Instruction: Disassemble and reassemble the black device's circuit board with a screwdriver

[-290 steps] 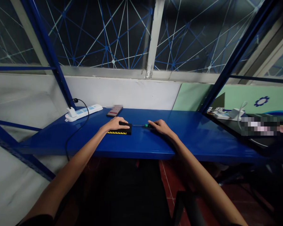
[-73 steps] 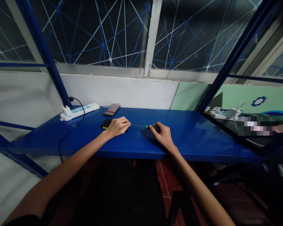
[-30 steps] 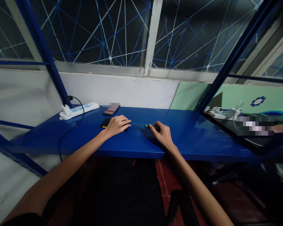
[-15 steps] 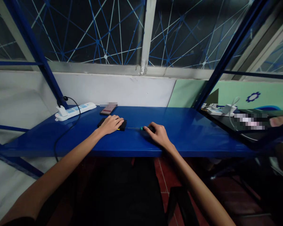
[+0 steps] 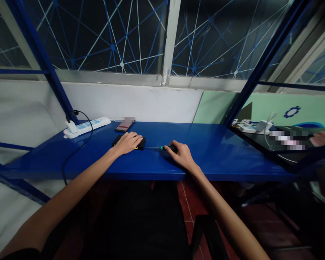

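Observation:
My left hand [image 5: 128, 142] lies over a small flat black device [image 5: 117, 140] on the blue bench top [image 5: 211, 151], fingers curled down on it, holding it in place. My right hand [image 5: 178, 154] is closed round the dark handle of a screwdriver [image 5: 161, 147] with a green collar. The thin shaft runs left along the bench and its tip meets the right edge of the black device, under my left fingers.
A white power strip [image 5: 86, 127] with a plugged-in black cable [image 5: 76, 151] lies at the back left. A phone [image 5: 124, 125] lies behind the black device. At the right, a darker table carries white items [image 5: 256, 127], and another person's hand [image 5: 323, 138] reaches in. Blue frame posts flank the bench.
Across the earlier frames the black device was turned and shifted left under my left hand. Over the last second only the view drifts; both hands stay put. The other person's hand appears at right.

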{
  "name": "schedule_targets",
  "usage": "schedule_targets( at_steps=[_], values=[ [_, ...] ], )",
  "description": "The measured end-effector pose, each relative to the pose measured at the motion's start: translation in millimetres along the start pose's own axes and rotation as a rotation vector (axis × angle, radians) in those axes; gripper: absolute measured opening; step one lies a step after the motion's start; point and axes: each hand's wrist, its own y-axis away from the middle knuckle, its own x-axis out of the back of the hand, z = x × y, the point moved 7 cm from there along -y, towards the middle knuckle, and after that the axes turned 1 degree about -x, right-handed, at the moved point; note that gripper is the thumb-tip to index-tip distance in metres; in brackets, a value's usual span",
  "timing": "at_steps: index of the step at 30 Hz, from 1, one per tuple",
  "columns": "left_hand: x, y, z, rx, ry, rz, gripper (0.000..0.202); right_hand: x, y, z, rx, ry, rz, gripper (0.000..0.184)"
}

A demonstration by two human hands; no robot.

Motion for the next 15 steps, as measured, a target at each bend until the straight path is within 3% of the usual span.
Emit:
schedule_targets(
  at_steps=[9,15],
  values=[
    [-1.4,0.5,0.7,0.000,-0.035,-0.005,0.048,-3.7,0.7,4.7,-0.005,-0.080,-0.080,0.029],
    [-3.5,0.2,1.1,-0.008,-0.040,-0.032,0.048,-2.4,-1.8,4.9,-0.008,-0.018,-0.052,0.044]
  ],
)
